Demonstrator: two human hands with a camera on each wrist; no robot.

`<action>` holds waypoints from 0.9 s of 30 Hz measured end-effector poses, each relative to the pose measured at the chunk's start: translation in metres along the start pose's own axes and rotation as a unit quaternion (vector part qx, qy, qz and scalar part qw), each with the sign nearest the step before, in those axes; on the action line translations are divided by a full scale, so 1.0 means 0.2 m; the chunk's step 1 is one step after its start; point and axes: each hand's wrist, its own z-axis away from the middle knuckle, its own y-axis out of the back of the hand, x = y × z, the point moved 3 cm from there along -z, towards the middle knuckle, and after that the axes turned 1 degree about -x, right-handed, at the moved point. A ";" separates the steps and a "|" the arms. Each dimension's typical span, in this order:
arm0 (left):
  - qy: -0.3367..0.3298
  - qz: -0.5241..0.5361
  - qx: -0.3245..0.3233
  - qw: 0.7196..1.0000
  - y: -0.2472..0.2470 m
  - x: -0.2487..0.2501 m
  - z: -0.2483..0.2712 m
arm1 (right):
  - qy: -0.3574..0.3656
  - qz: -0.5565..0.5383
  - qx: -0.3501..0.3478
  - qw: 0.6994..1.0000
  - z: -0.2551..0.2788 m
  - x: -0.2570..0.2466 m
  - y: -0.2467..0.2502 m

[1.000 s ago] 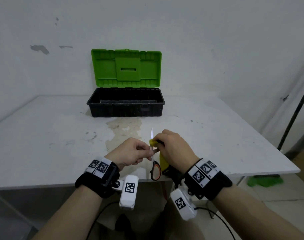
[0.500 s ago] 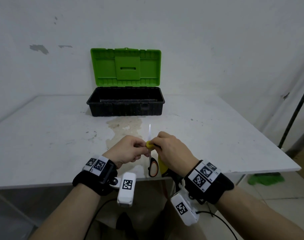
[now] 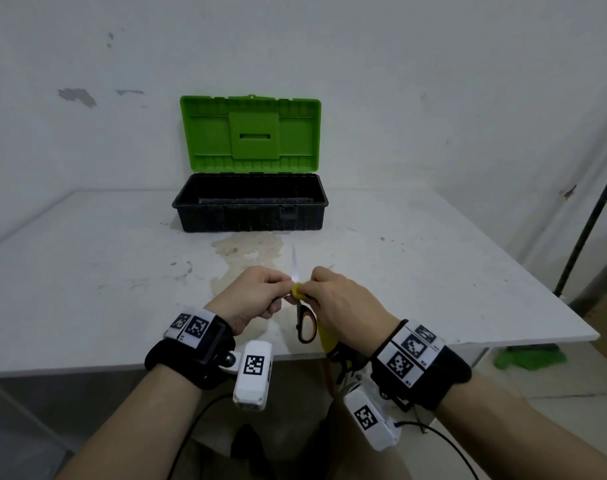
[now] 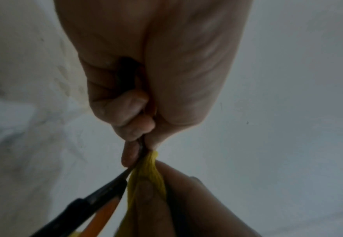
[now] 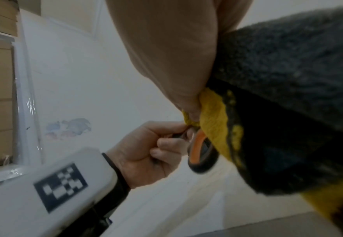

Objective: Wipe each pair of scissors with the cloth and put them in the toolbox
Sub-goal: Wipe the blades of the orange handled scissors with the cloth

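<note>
My left hand (image 3: 260, 299) grips a pair of scissors (image 3: 305, 323) with black-and-orange handles near the pivot, over the table's front edge. The bright blades (image 3: 294, 261) point away from me, and one handle loop hangs toward me. My right hand (image 3: 333, 299) pinches a yellow and dark grey cloth (image 3: 324, 336) against the scissors at the base of the blades. In the left wrist view the yellow cloth (image 4: 146, 179) is bunched between the right fingers beside the scissors (image 4: 97, 203). In the right wrist view the cloth (image 5: 278, 112) hangs below my palm, next to the orange handle loop (image 5: 198, 152).
The black toolbox (image 3: 250, 202) stands open at the back middle of the white table (image 3: 87, 271), its green lid (image 3: 250, 133) upright against the wall. A yellowish stain (image 3: 246, 251) marks the table between box and hands. A dark pole (image 3: 589, 209) and a green rag (image 3: 527, 356) are off the table's right side.
Both hands with the scissors and cloth have drifted slightly left and away from me. The right hand's cloth has slid down the blade toward the pivot.
</note>
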 end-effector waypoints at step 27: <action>0.048 0.135 0.049 0.989 -0.05 -0.05 -0.01 | -0.016 -0.039 0.046 0.998 0.00 0.01 0.05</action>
